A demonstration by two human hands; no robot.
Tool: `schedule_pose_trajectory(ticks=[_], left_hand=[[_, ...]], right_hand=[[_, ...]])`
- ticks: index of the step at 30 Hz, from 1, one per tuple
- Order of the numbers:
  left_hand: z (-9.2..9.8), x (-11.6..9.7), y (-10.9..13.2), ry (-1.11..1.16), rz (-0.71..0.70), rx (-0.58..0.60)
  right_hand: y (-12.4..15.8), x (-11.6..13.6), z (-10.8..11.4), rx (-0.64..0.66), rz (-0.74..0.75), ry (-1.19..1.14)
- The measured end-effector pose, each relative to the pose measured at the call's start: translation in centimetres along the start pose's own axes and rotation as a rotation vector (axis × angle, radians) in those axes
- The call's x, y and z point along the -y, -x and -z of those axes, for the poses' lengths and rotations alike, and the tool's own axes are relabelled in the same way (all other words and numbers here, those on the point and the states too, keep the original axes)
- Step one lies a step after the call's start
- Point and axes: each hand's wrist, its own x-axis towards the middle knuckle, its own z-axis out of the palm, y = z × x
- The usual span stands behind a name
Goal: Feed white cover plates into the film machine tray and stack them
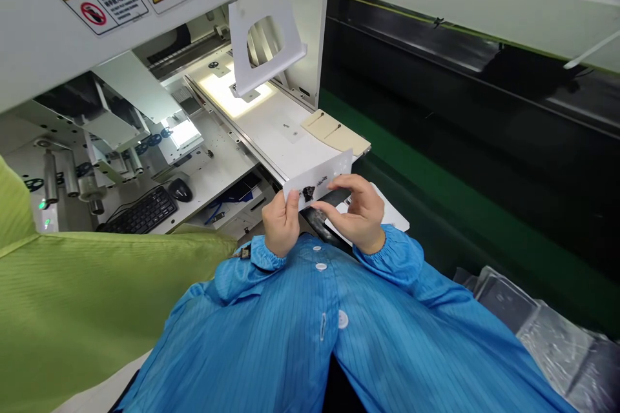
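Note:
My left hand (281,222) is closed on the left end of a thin white sheet (334,171), thumb on the near face. The sheet is tilted up in front of my chest and carries a row of small black pieces (309,193); what they are is too small to tell. My right hand (356,211) is at the sheet's lower right, thumb and forefinger curved with a gap between them. Both tips overlap the sheet in view; I cannot tell whether they touch it. Behind the right hand, a white plate (392,210) is partly hidden.
A white machine bed (271,135) with a lit panel (237,93) stretches ahead, under a hanging white bracket (242,32). A cream plate (336,132) lies at its right edge. Keyboard (145,210) and mouse (181,190) are left. A person's green sleeve (97,310) is close by; plastic bags (547,335) lie right.

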Motion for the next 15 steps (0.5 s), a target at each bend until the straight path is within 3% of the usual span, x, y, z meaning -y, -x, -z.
schedule_pose_trajectory(ticks=[3, 8, 15], left_hand=[[0.0, 0.0, 0.2, -0.037, -0.077, 0.013], [0.0, 0.2, 0.4, -0.080, -0.189, 0.076], [-0.1, 0.2, 0.0, -0.087, -0.097, 0.051]], right_hand=[[-0.6, 0.2, -0.2, 0.117, 0.050, 0.067], [-0.7, 0.2, -0.3, 0.166, 0.048, 0.053], [-0.2, -0.9, -0.5, 0.281, 0.261, 0.130]])
